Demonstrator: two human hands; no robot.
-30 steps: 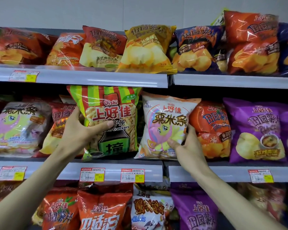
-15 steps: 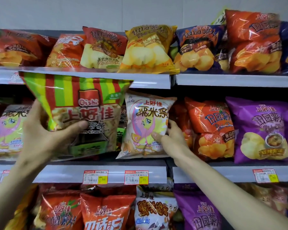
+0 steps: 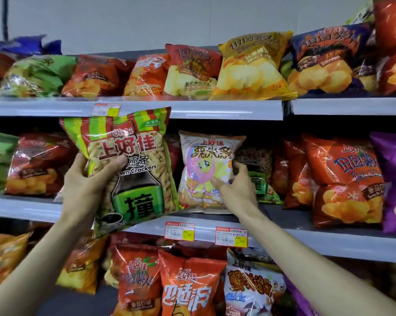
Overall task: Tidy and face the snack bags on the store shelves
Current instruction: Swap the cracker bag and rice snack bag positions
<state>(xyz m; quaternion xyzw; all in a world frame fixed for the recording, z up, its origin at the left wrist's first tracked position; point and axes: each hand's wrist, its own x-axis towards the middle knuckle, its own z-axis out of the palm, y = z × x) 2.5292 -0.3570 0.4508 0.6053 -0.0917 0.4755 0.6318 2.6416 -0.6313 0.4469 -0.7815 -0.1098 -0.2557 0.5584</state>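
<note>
Facing this row well, as I judge it, means setting the striped cracker bag upright into a gap on the middle shelf with its front turned squarely outward, while the pale corn-stick bag is steadied so it does not topple. From the head view, the left hand grips the cracker bag by its left edge, thumb across the front. The bag hangs tilted out in front of the shelf, at 9 o'clock from the pale bag, its bottom below the shelf rail. The right hand pinches the pale bag's lower right side, and that bag stands on the shelf. Readable writing: "上好佳", "…wn Crackers" and "撞" on the striped bag; "上好佳" and "粟米条" on the pale one; "Honey Butter" on the yellow bag at 1 o'clock above.
</note>
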